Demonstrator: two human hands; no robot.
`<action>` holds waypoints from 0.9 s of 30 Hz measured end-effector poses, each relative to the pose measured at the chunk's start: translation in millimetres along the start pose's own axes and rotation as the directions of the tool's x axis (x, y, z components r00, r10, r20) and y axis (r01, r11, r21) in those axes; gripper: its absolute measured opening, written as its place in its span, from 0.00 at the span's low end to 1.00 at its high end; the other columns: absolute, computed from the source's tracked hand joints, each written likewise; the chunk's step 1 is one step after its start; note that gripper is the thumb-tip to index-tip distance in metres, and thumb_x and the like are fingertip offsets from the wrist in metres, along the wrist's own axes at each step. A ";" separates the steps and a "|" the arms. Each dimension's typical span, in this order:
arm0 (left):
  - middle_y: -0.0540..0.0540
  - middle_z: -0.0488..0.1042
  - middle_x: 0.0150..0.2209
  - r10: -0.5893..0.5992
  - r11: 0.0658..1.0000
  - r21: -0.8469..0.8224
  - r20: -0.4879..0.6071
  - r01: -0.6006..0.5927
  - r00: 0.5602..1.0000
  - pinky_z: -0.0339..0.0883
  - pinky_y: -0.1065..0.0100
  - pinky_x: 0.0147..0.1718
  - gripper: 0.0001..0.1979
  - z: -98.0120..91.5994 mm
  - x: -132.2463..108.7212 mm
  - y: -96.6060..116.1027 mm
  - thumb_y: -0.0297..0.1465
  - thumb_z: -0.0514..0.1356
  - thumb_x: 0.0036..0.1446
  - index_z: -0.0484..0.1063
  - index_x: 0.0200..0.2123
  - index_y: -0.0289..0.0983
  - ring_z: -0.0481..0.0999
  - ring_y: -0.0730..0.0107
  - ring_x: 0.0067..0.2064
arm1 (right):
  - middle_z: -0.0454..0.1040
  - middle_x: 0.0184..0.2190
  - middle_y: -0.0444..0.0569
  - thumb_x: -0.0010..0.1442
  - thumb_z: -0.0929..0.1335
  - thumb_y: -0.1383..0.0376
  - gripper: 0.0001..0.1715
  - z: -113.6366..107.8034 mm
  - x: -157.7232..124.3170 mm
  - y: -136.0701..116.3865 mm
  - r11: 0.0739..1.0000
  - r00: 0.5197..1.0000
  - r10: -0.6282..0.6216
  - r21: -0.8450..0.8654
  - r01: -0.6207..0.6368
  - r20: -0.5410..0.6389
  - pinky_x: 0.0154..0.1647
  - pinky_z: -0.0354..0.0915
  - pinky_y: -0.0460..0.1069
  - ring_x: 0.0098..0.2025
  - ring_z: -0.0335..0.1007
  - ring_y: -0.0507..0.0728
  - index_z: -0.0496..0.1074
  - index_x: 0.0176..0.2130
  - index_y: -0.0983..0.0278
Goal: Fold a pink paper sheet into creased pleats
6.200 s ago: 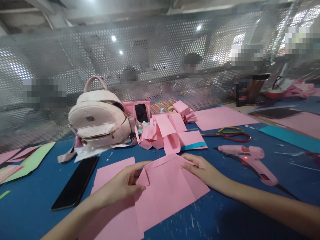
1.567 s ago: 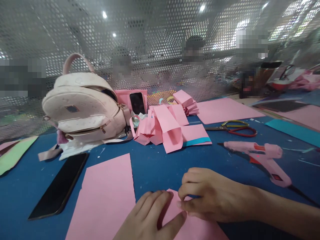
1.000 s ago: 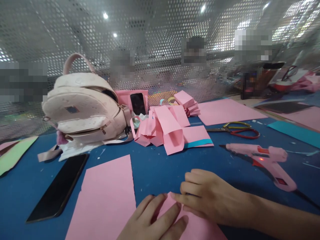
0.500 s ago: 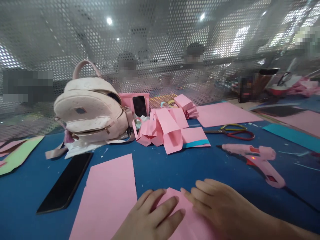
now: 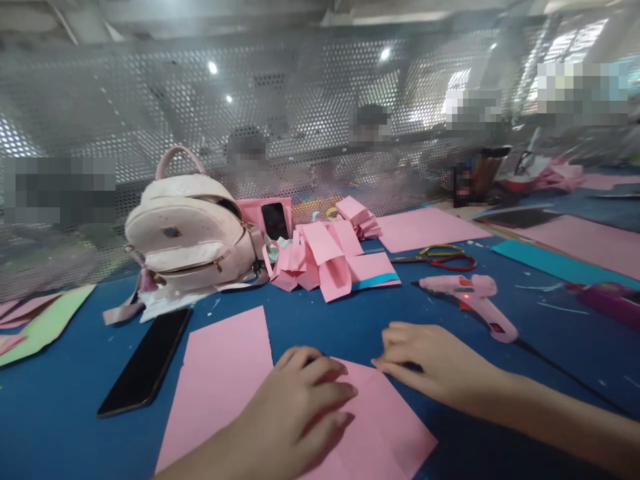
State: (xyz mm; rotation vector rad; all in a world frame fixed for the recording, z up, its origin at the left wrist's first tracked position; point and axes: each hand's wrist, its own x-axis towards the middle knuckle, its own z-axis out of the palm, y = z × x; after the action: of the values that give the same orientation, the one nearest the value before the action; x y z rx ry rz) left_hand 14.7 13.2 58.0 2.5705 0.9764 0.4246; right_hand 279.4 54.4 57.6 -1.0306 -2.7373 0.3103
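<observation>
Near the front edge, a creased pink paper [image 5: 377, 420] lies on the blue table. My left hand [image 5: 305, 407] rests on its left part, fingers spread and slightly bent. At the paper's upper right edge is my right hand [image 5: 425, 363], its fingers curled and thumb against them; whatever is between the fingertips is too small to make out. A second pink sheet [image 5: 225, 373] lies flat to the left, partly under my left forearm. Beyond my right hand lies a pink glue gun [image 5: 470, 290] with a lit red light.
A black phone [image 5: 147, 363] lies at left, before a white backpack [image 5: 193, 233]. Folded pink papers [image 5: 320, 257] stand at the centre back, with scissors [image 5: 445, 257] to their right. A blue strip [image 5: 560, 263] and a purple object [image 5: 610, 300] lie at right.
The view has tilted up and shifted right. My right hand has moved off the pink paper's surface to its upper edge, uncovering its right corner. My left hand stays on the paper.
</observation>
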 end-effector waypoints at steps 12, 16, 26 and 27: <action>0.53 0.73 0.32 -0.123 0.987 -0.081 0.139 0.135 0.983 0.62 0.66 0.39 0.13 -2.9 58.3 -37.3 0.38 0.72 0.53 0.74 0.34 0.37 0.73 0.69 0.34 | 0.76 0.29 0.40 0.55 0.75 0.57 0.13 -0.8 20.4 -16.0 0.956 0.968 0.224 0.165 -0.241 0.116 0.27 0.50 0.47 0.31 0.71 0.55 0.72 0.35 0.60; 0.52 0.72 0.30 -0.129 0.984 -0.094 0.190 0.149 0.973 0.68 0.61 0.41 0.14 -5.1 57.3 -35.4 0.40 0.67 0.60 0.72 0.31 0.35 0.73 0.69 0.33 | 0.75 0.31 0.43 0.53 0.74 0.63 0.08 -1.7 20.7 -16.1 0.959 0.980 0.182 0.205 -0.195 0.080 0.28 0.51 0.47 0.31 0.69 0.55 0.72 0.32 0.61; 0.51 0.75 0.26 -0.294 0.927 -0.262 -0.064 0.268 0.954 0.62 0.72 0.30 0.09 -25.0 29.0 -3.3 0.31 0.61 0.58 0.74 0.26 0.36 0.74 0.69 0.30 | 0.77 0.29 0.44 0.58 0.67 0.67 0.07 -12.6 40.5 -21.8 0.894 0.989 0.123 0.442 -0.073 -0.086 0.33 0.59 0.46 0.33 0.70 0.54 0.75 0.31 0.63; 0.51 0.76 0.26 -0.300 0.925 -0.269 -0.084 0.268 0.950 0.62 0.71 0.31 0.10 -26.2 27.0 -1.1 0.32 0.60 0.58 0.75 0.26 0.36 0.74 0.68 0.30 | 0.76 0.28 0.43 0.58 0.67 0.67 0.06 -14.4 42.6 -23.9 0.889 0.989 0.112 0.454 -0.057 -0.094 0.33 0.59 0.46 0.32 0.69 0.54 0.75 0.31 0.63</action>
State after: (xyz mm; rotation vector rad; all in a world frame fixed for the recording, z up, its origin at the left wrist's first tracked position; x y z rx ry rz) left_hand 23.0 38.2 84.9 2.1535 1.2303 0.5902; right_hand 236.8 67.0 82.5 -0.9962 -2.3499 0.8259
